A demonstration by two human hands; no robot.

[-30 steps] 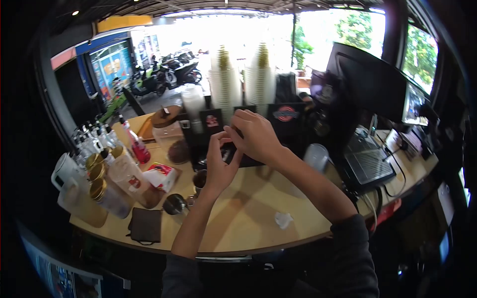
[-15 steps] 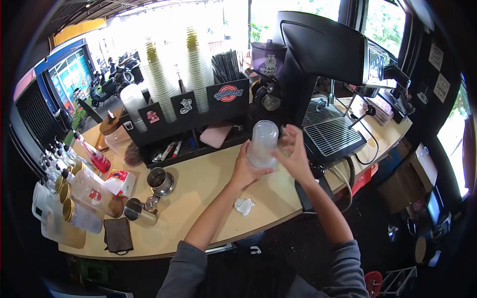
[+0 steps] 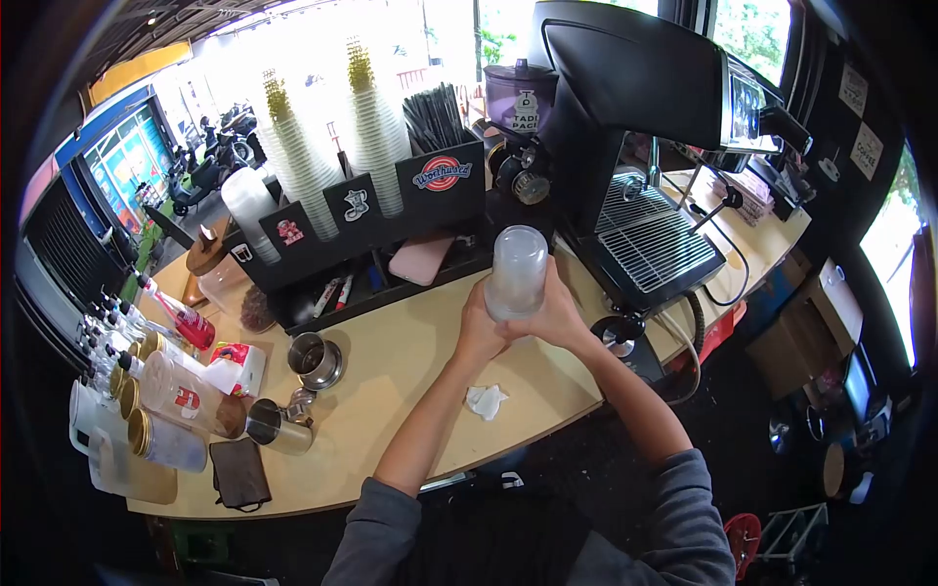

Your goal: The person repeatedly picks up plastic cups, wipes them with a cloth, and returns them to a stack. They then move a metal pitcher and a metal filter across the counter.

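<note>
A frosted, translucent plastic container (image 3: 519,269) is held above the wooden counter (image 3: 410,361), in front of the black organizer. My left hand (image 3: 483,327) is wrapped round its lower left side. On the other side my right hand (image 3: 557,313) is closed round its lower right part. The fingers of both hands meet near its lower end, and some are hidden behind it. A crumpled white tissue (image 3: 486,401) lies on the counter below my hands.
The black organizer (image 3: 391,200) holds stacked cups, straws and a pink phone (image 3: 421,260). An espresso machine (image 3: 635,88) stands at right. At left are metal pitchers (image 3: 315,359), a tissue pack (image 3: 237,368), jars (image 3: 166,441), a dark cloth (image 3: 239,474) and bottles.
My right hand, earlier apart from the container with its fingers spread, has closed round its right side. The view has shifted slightly.
</note>
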